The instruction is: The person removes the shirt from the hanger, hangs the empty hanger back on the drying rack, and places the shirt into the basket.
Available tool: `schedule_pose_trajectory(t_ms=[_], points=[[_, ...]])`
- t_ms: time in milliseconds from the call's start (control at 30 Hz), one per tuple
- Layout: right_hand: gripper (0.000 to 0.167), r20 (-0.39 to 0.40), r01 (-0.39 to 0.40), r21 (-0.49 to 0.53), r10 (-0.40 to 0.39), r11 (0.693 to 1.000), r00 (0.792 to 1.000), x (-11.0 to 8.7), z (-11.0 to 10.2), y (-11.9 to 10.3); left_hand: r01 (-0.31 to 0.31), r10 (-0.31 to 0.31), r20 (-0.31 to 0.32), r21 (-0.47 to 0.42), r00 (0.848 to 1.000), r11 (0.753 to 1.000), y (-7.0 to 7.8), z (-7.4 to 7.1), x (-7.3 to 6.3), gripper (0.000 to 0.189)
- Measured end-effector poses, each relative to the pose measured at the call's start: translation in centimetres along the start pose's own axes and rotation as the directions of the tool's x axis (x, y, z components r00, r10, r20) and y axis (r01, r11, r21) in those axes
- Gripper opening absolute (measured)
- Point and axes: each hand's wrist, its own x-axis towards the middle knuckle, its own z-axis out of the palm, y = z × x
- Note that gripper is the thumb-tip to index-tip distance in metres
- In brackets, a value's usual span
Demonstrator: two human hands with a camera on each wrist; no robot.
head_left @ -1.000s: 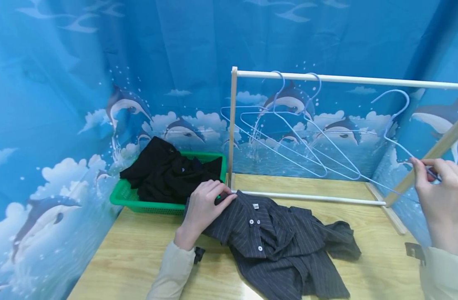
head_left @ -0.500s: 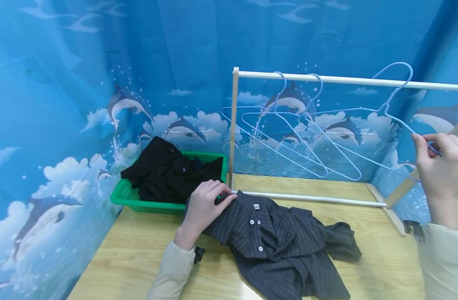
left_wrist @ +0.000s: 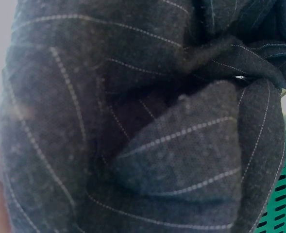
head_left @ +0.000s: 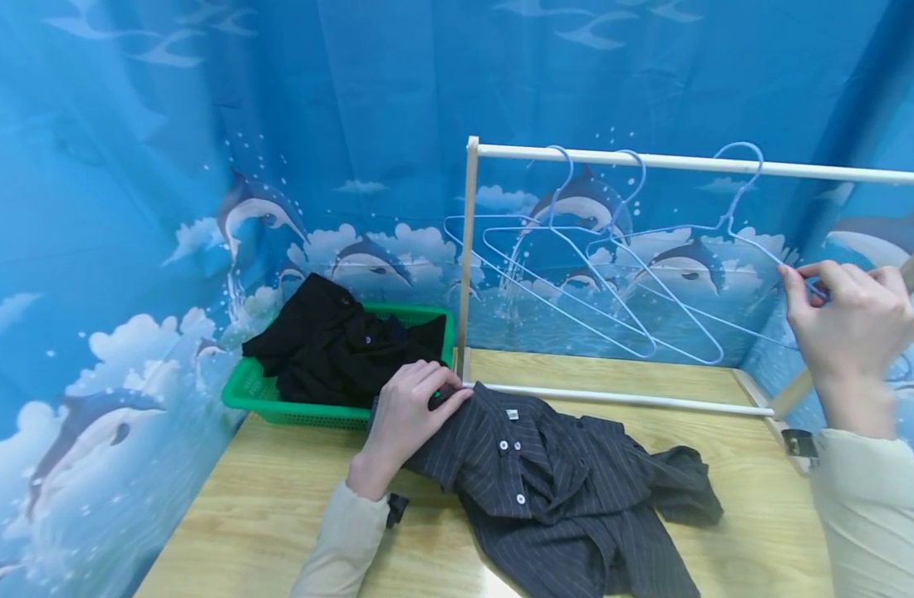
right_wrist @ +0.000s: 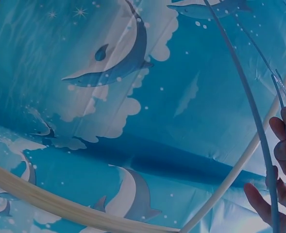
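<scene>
My left hand (head_left: 412, 407) pinches the collar end of a dark pinstriped shirt (head_left: 569, 473) that lies crumpled on the table. White buttons and a small pale label show on it. In the left wrist view the striped cloth (left_wrist: 181, 145) fills most of the picture. Up at the right, my right hand (head_left: 849, 324) pinches the sloping arm of a blue wire hanger (head_left: 734, 216). That hanger's hook overlaps the rack's top bar (head_left: 674, 163). The right wrist view shows the fingers (right_wrist: 281, 150) at the hanger wire (right_wrist: 252, 104).
Two more blue wire hangers (head_left: 572, 241) hang on the rack's left part. A green basket (head_left: 236, 390) with black clothes (head_left: 337, 349) stands at the back left of the wooden table (head_left: 262, 498). The rack's lower white bar (head_left: 651, 401) runs behind the shirt. A dolphin-printed curtain (head_left: 352, 100) encloses the table.
My right hand has lifted the hanger, then moved left with it, bringing its hook from in front of and below the top bar up to the bar. The left hand and shirt stay put.
</scene>
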Motion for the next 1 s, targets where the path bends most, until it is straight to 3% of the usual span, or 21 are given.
schedule_pose_trajectory(t_ms=[600,1000], points=[[0.036,0.029,-0.012,0.016,0.012,1.000,1.000,-1.7,-0.7,-0.8,-0.005,0.005,-0.006,0.003,1.000,1.000,0.0,0.0,0.0,0.015],[0.043,-0.063,0.079,0.049,-0.076,0.996,0.995,-3.7,-3.0,-3.6,-0.002,0.002,-0.003,0.001,1.000,1.000,0.2,0.1,-0.1,0.015]])
